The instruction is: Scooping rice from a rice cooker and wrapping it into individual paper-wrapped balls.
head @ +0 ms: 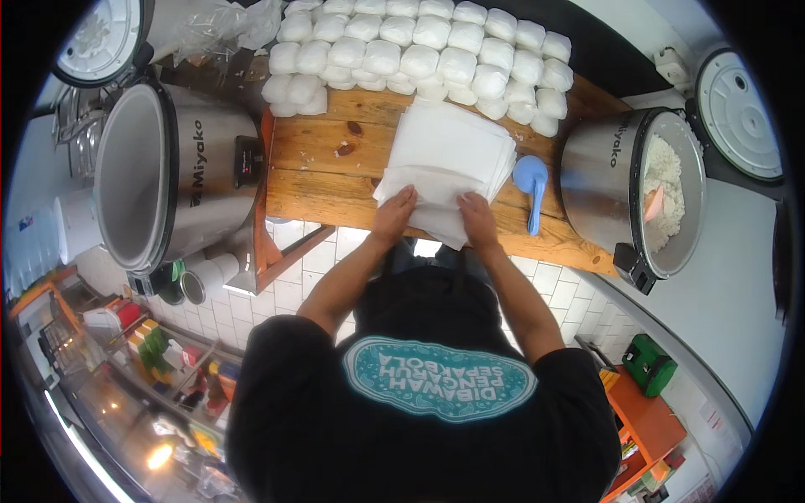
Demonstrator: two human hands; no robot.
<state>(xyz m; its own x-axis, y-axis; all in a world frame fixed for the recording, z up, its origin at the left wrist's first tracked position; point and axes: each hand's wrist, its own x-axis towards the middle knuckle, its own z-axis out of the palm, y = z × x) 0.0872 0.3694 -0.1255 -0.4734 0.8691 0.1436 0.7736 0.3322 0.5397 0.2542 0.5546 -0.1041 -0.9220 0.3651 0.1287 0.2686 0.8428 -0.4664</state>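
Observation:
A stack of white paper sheets [449, 138] lies on the wooden table [314, 182], its near part folded or lifted. My left hand [397, 210] rests on the left side of the near paper, and my right hand [476, 217] touches its right side; whether the fingers grip the paper is unclear. To the right of the stack is a blue plastic scoop [531, 176]. Many white wrapped bundles [418, 61] are piled in rows along the table's far side. At the right, an open rice cooker [597, 176] holds white rice [666, 188] with a pinkish utensil in it.
Another large rice cooker [214, 176] with its lid up stands at the left; no rice shows inside. Clear plastic bags [220, 28] lie at the far left. Rice grains are scattered on the tabletop. The table's near edge is just before me, above a tiled floor [283, 302].

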